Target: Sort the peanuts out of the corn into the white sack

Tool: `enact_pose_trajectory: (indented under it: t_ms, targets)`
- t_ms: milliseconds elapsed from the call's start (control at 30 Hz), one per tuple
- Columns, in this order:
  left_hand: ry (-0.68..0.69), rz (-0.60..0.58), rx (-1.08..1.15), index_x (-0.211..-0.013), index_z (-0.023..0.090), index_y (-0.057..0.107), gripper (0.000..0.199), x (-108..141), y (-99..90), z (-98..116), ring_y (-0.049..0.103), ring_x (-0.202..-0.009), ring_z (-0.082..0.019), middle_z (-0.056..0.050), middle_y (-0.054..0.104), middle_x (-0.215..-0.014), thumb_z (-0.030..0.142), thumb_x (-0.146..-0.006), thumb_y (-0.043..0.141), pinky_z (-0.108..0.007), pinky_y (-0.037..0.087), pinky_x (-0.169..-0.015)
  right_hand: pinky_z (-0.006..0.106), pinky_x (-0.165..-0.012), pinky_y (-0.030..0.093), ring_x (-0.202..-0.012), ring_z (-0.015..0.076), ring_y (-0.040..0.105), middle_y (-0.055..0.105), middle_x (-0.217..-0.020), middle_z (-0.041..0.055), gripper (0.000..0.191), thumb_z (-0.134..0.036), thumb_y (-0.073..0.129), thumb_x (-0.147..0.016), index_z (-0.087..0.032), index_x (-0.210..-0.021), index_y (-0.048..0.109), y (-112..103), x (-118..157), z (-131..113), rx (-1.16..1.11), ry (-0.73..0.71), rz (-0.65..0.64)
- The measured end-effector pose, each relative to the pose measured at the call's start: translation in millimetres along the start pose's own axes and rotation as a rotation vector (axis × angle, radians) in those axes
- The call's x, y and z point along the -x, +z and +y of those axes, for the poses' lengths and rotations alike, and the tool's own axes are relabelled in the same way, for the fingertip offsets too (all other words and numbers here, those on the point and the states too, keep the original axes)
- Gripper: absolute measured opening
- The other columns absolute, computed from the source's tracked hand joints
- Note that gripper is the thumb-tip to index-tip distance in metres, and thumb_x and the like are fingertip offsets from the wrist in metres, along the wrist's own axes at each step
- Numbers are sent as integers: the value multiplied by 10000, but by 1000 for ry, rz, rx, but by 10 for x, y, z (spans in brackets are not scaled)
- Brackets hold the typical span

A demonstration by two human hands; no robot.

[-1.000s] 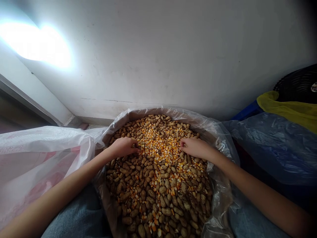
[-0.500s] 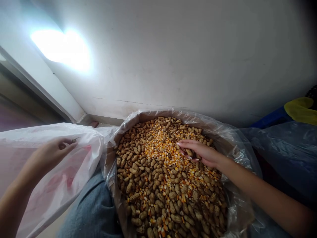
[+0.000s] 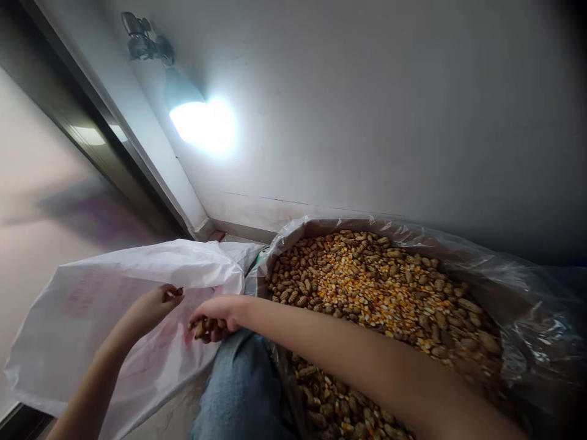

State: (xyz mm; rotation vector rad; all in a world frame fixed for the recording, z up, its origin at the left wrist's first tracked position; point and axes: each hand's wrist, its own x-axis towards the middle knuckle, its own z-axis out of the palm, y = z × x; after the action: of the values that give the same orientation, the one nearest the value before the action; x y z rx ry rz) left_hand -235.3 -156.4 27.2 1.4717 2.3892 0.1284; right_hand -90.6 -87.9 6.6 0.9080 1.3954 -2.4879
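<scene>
My right hand [image 3: 217,315] is closed around several unshelled peanuts [image 3: 208,329], over the mouth of a white plastic sack [image 3: 50,305] with faint red print. My left hand [image 3: 153,308] is at the same sack, its thumb and fingers pinched together. Something small and dark shows at those fingertips, too small to name. To the right stands a large container lined with clear plastic [image 3: 413,232], full of unshelled peanuts [image 3: 291,287] mixed with loose yellow corn kernels [image 3: 348,278]. My right forearm crosses over it and hides part of the mix.
A bright lamp [image 3: 202,122] is fixed to the grey wall [image 3: 343,122] behind the container. My knee in blue jeans [image 3: 241,391] sits between sack and container. A doorframe [image 3: 151,146] rises at the left.
My right hand has moved left from the peanut and corn mix to the white sack, carrying peanuts. The view has turned left. My left hand stays at the sack.
</scene>
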Motion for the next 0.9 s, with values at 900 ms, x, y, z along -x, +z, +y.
enact_pose_trajectory:
  t_ms: [900]
  targets:
    - [452,-99,-466,-1141,170,454,524,1065,261,1461,555,-802,-234,-124,580,-942,2,-671,291,-339,447,-615,233,-582,463,-783,161,573,541,-947,98,467,-504,277,-792,-132,-975,491,-1126,493,-882,419,-742,552]
